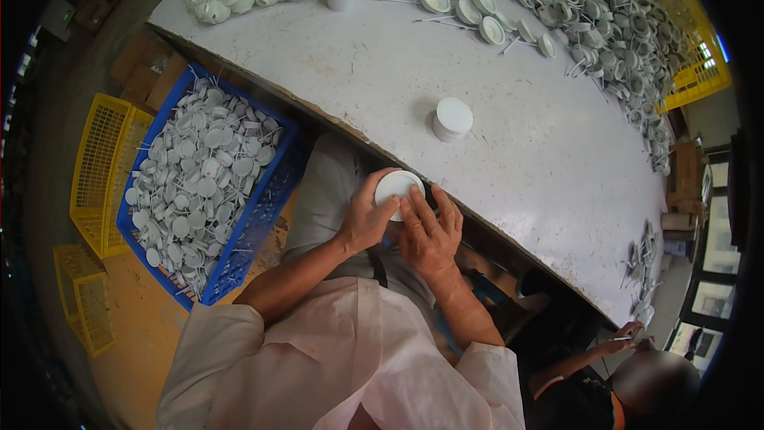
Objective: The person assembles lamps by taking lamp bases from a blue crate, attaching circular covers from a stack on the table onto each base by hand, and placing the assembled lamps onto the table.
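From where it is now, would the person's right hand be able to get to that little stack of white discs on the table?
Probably yes. The right hand is busy on the white cap, but the stack of white discs sits just beyond it on bare table, with nothing between.

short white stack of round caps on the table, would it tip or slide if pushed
The short white stack of round plastic caps looks light and stiff. Standing low and wide, it would probably slide on the smooth white table rather than tip, though loose caps might shear apart.
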The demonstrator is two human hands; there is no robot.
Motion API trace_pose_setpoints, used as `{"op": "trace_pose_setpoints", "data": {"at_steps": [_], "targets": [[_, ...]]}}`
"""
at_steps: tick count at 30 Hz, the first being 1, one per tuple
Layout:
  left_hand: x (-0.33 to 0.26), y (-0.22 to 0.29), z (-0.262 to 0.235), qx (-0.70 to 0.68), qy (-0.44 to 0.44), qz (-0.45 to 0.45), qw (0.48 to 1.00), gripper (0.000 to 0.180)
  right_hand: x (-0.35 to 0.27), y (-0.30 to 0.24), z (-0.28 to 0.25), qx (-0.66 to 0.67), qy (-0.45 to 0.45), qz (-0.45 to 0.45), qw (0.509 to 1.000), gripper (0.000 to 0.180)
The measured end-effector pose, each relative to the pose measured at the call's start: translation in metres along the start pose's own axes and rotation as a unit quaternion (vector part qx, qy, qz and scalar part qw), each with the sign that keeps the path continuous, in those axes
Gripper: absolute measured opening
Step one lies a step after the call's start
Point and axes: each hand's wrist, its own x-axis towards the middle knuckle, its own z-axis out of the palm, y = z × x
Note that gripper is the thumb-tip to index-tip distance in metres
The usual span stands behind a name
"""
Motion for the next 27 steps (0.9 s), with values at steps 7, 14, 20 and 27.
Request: {"op": "trace_pose_setpoints", "data": {"at_steps": [7, 14, 20, 27], "targets": [[0.002, 0.004, -0.003, -0.045, 0.017, -0.041, 0.998, 0.04, 0.0, -0.003, 0.006, 0.033, -0.024, 0.015, 0.999, 0.047], [0.012, -0.018, -0.028, -0.149, 0.153, -0.109, 0.971, 0.038, 0.008, -0.018, 0.01, 0.126, -0.041, 0.023, 0.991, 0.043], [0.003, -0.028, -0.158, -0.155, 0.327, -0.102, 0.927, 0.027, 0.01, 0.002, 0.014, 0.119, 0.023, 0.075, 0.99, 0.035], [-0.018, -0.128, -0.338, -0.026, 0.467, -0.199, 0.861, 0.03, -0.002, 0.008, 0.017, 0.121, 0.011, 0.095, 0.988, 0.034]]}}
